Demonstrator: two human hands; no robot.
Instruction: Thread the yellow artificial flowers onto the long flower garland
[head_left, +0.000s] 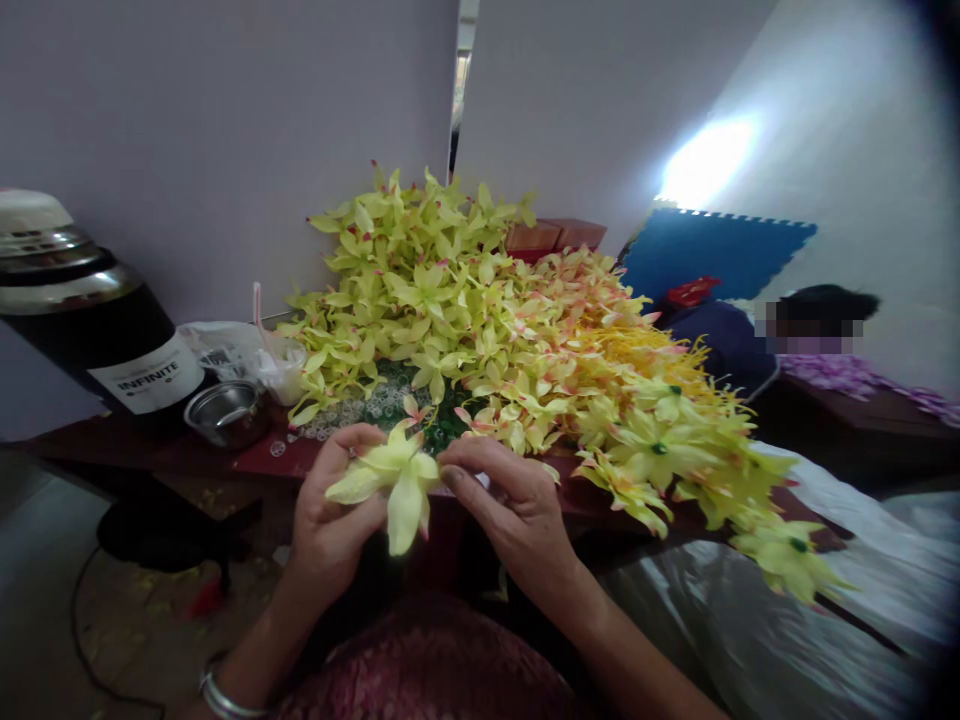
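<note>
Two hands held one yellow-green flower (pixel 406 485) between them, just above the near edge of one tabletop (pixel 255 458). The left hand (pixel 326 515) kept a narrow grip on the flower, thumb and fingers closed about its left side; the right hand (pixel 521 495) had thumb and forefinger drawn together at its right edge. One bangle (pixel 225 697) circled the left wrist. Directly beyond both grips rose one heap of flowers (pixel 424 290) (too dense to count singly), pink-tinged toward the right. To the left of the left grip stood one flask (pixel 112 335), one metal bowl (pixel 227 415) and one cup (pixel 283 372) with one straw (pixel 257 305). Two boxes (pixel 555 236) lay behind the heap, beyond the right grip; one blue mat (pixel 720 252) stood farther right.
</note>
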